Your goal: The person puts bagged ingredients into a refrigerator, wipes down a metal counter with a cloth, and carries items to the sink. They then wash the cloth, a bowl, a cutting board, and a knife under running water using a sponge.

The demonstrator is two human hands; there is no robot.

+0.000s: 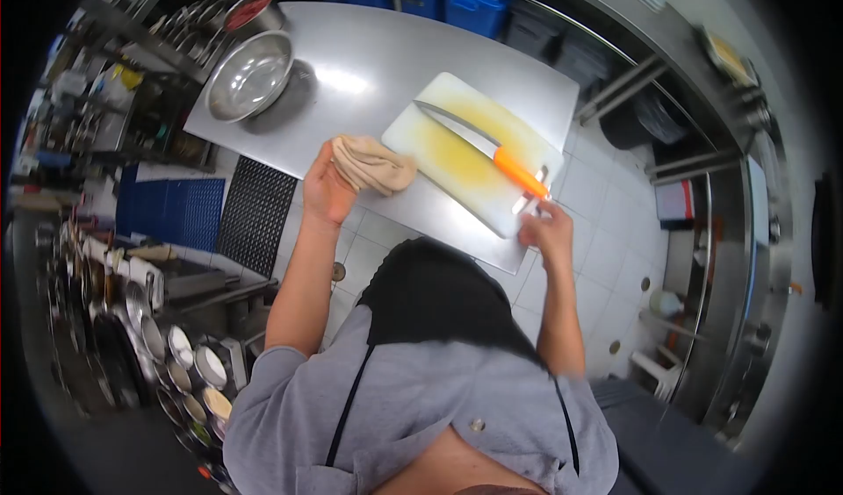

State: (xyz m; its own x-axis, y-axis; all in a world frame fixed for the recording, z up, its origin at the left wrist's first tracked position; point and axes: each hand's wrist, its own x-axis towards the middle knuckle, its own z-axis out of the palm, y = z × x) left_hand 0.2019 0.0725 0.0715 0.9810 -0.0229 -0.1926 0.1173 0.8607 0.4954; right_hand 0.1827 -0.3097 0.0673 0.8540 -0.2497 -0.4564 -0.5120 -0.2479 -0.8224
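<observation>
I have the left hand (329, 192) curled round the bunched cloth (376, 163) at the table's (386, 43) near edge. Right of it lies the board (457, 163), stained yellow, the knife (507, 161) across it with its handle near right. The right hand (549, 230) bends its fingers at the board's near-right corner; I can't tell whether it holds anything. I judge this as cloth-and-board handling; the next move calls for fingers clear of the blade.

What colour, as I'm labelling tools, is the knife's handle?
The handle is orange, seen in the head view.
</observation>
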